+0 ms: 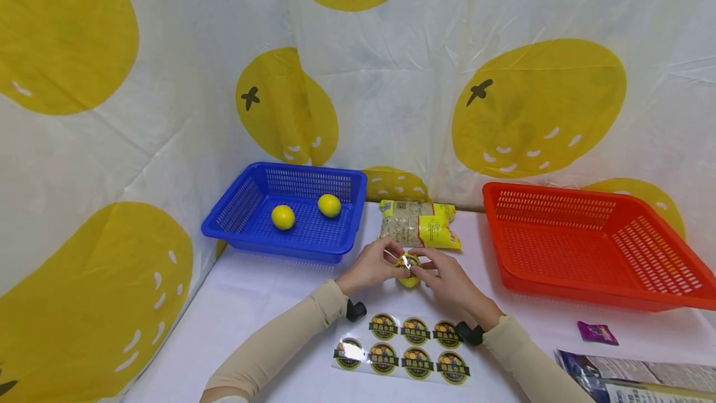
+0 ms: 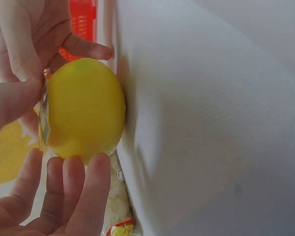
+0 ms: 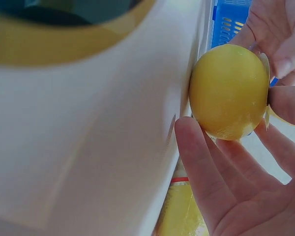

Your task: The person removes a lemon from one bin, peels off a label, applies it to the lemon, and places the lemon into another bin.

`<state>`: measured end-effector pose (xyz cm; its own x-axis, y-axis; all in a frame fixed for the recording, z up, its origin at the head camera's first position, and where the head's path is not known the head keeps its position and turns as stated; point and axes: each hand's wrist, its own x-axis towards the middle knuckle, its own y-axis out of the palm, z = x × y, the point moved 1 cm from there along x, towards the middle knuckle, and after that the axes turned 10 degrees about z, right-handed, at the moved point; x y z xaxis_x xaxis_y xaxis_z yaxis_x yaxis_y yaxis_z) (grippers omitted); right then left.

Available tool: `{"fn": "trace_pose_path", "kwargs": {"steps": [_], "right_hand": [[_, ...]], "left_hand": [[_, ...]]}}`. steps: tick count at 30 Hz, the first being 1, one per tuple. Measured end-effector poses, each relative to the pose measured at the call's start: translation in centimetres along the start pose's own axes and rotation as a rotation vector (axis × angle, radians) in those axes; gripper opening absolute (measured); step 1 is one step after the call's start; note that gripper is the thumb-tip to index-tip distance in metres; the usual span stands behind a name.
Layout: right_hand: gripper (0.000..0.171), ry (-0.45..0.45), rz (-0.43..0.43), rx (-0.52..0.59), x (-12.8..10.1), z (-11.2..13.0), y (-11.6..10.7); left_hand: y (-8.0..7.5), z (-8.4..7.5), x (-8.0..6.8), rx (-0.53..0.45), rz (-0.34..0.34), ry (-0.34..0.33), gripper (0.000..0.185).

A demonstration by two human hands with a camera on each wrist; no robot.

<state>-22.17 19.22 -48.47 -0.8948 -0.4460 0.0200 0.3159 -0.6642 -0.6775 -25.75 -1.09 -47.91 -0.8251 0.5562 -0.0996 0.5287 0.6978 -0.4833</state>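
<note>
A yellow lemon sits between both hands over the white table, a round dark-and-gold sticker on its upper face. My left hand holds it from the left, fingertips along its side and thumb at the sticker. From the right, my right hand grips the same lemon, its thumb pressing by the sticker's edge. In the right wrist view, part of the sticker's rim stands off the lemon. Just in front of the hands lies a clear sheet bearing several matching round stickers.
A blue basket with two lemons stands at the back left. Behind the hands lies a yellow-and-clear food bag. At right are a red basket, a small purple packet and a dark silver-printed package.
</note>
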Motion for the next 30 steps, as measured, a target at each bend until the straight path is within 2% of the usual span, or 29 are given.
{"fn": "trace_pose_path", "kwargs": {"steps": [5,10,17,23,30], "right_hand": [[0.04,0.005,-0.003,0.005,0.03,0.03,-0.14],[0.033,0.036,-0.006,0.064,0.22,0.2,-0.2],[0.027,0.075,-0.017,0.104,0.36,0.17,0.01],[0.026,0.062,-0.035,0.1,0.45,0.21,0.09],[0.025,0.071,-0.035,0.083,0.53,0.25,0.08]], "left_hand": [[0.01,-0.12,-0.01,0.016,-0.001,-0.002,0.04],[0.01,-0.25,-0.03,0.031,0.001,0.01,0.04],[0.22,-0.13,0.09,0.012,0.004,0.022,0.037],[0.27,0.05,0.42,-0.004,-0.029,0.013,0.027],[0.21,0.19,0.51,-0.014,-0.025,0.015,0.025]]}}
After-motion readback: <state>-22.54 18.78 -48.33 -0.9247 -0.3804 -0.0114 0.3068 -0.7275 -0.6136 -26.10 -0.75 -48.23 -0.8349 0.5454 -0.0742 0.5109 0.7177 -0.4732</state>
